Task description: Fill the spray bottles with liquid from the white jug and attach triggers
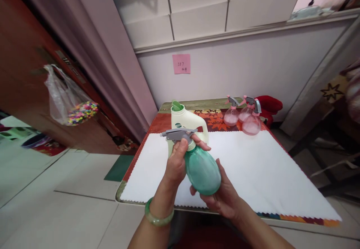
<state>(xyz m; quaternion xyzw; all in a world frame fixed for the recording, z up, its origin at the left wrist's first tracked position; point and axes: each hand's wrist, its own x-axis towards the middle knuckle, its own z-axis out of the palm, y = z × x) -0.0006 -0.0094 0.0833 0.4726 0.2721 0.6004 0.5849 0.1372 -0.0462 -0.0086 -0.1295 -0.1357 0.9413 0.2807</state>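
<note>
I hold a green spray bottle [201, 169] with a grey trigger head [177, 133] above the near edge of a small table [165, 108]. My left hand [177, 162], with a green bangle on the wrist, is wrapped round the bottle's neck just under the trigger head. My right hand [222, 192] cups the bottle's round body from below. Behind the bottle a cream jug [187, 123] with a green cap stands on a white cloth [253, 166].
Three pink spray bottles [242, 116] stand at the table's far side beside a red object [268, 104]. A pink note [181, 63] is stuck on the wall. A plastic bag of coloured beads [70, 102] hangs from the door on the left.
</note>
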